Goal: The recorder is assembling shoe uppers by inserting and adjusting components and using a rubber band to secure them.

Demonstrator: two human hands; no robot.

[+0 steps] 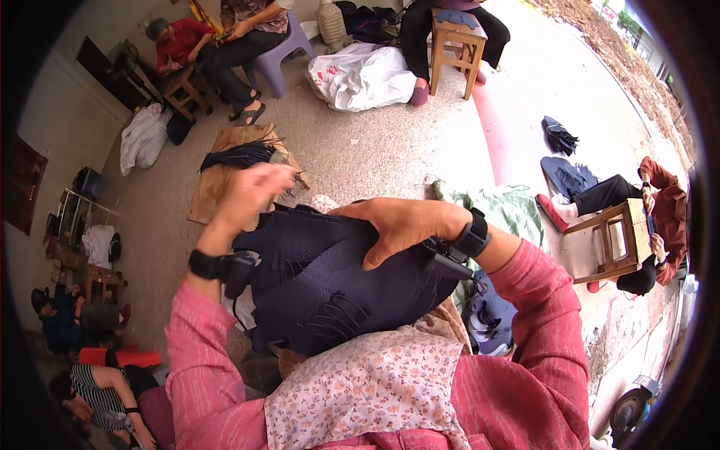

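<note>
On my lap lies a dark navy woven piece [319, 266] with a fish-scale-like texture and loose strips along its left and lower parts. My right hand [405, 225] grips its far edge, thumb spread on top and the other fingertips partly hidden. Above the piece's far left corner is my left hand [259, 187], a little blurred, its fingers drawn together; anything pinched in them is too small to make out. Just beyond it, a bundle of thin black strips [238, 154] lies on a wooden board [206, 196].
A floral apron [367, 390] covers my lap. Green cloth [517, 214] lies to the right, near a person on a wooden stool [626, 236]. Ahead are a white sack [360, 77], another wooden stool [455, 45] and a purple chair [279, 60]. Other people sit at the left.
</note>
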